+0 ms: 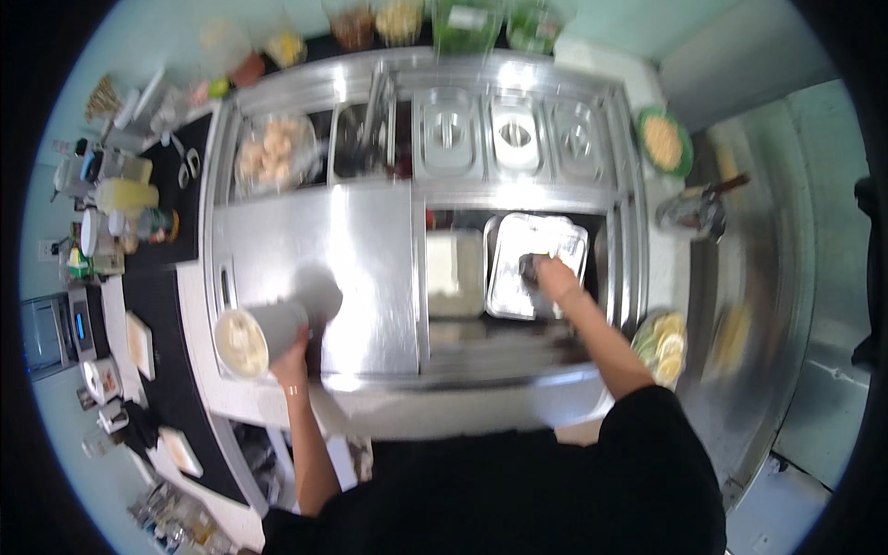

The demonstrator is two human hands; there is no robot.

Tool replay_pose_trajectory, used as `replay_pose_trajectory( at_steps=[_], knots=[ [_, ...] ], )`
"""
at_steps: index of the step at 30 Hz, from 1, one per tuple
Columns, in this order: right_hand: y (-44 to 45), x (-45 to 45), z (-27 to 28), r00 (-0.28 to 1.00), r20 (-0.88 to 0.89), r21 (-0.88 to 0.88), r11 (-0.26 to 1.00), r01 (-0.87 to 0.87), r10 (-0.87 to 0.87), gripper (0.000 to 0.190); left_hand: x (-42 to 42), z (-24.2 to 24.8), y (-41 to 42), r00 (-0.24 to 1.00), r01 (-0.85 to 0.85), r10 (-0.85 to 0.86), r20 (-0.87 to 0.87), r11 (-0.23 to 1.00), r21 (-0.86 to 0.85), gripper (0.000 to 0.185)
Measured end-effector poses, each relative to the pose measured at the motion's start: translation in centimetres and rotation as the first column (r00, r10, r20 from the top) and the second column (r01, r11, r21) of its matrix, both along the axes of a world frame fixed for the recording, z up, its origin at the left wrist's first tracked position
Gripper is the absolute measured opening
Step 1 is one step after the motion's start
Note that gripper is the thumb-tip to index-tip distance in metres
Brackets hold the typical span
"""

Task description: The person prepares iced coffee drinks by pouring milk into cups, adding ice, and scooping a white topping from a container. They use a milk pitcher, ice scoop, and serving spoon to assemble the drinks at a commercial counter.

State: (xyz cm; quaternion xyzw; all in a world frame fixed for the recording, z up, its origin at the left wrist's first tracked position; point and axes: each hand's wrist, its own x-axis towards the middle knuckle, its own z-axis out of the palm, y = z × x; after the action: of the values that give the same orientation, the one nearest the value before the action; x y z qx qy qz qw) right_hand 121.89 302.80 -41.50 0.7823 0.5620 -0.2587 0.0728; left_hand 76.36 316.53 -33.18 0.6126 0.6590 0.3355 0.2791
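My left hand (pixel 291 357) grips a tall light-grey container (pixel 274 329), tilted on its side above the closed steel lid (pixel 368 243); pale yellowish contents show at its mouth. My right hand (pixel 555 277) reaches over a shiny metal tray (pixel 510 239) in the open half of the steel counter unit. The fingers are around a small dark knob or object (pixel 531 269) on the tray, blurred, so whether it is part of a lid cannot be told. Left of the tray sits a white rectangular container (pixel 454 274) inside the opening.
Behind are lidded steel pans (pixel 447 139), an uncovered steel pan (pixel 355 146) and a clear tub of pale round pieces (pixel 274 156). At right stand a green bowl (pixel 683 149), a plate with lemon slices (pixel 669 347) and a container with a wooden-looking handle (pixel 694 211). Scissors (pixel 186 166) lie at left.
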Motion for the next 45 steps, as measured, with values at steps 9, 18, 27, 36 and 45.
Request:
replay_pose_trajectory(
  at_steps=[9, 18, 27, 36, 45],
  knots=[
    [3.7, -18.8, 6.7, 0.336, -0.918, -0.192, 0.977, 0.092, -0.212, 0.109, 1.0, 1.4, 0.0, 0.985, 0.014, 0.014, 0.174, 0.988, -0.155, 0.057],
    [8.1, -11.9, 6.8, 0.383, -0.924, -0.093, 0.976, -0.198, -0.010, 0.077, 2.8, 1.1, 3.6, 0.993, -0.047, 0.033, 0.117, 0.991, 0.122, 0.047],
    [7.7, -2.7, 20.5, 0.800, -0.590, 0.657, 0.509, 0.556, -0.112, 0.022, 2.3, 0.3, 3.6, 0.991, -0.051, 0.027, 0.129, 0.982, 0.182, 0.044],
    [-2.1, 21.8, 22.7, 0.737, -0.413, 0.647, 0.396, 0.651, -0.535, 0.037, 2.2, 0.2, 4.5, 0.988, -0.019, -0.008, 0.154, 0.985, 0.174, 0.052],
    [-9.8, 22.9, 27.9, 0.558, -0.476, 0.870, -0.273, 0.410, -0.679, 0.029, 1.7, -0.4, 4.7, 0.993, 0.001, -0.022, 0.114, 0.984, 0.181, 0.048]
  ],
)
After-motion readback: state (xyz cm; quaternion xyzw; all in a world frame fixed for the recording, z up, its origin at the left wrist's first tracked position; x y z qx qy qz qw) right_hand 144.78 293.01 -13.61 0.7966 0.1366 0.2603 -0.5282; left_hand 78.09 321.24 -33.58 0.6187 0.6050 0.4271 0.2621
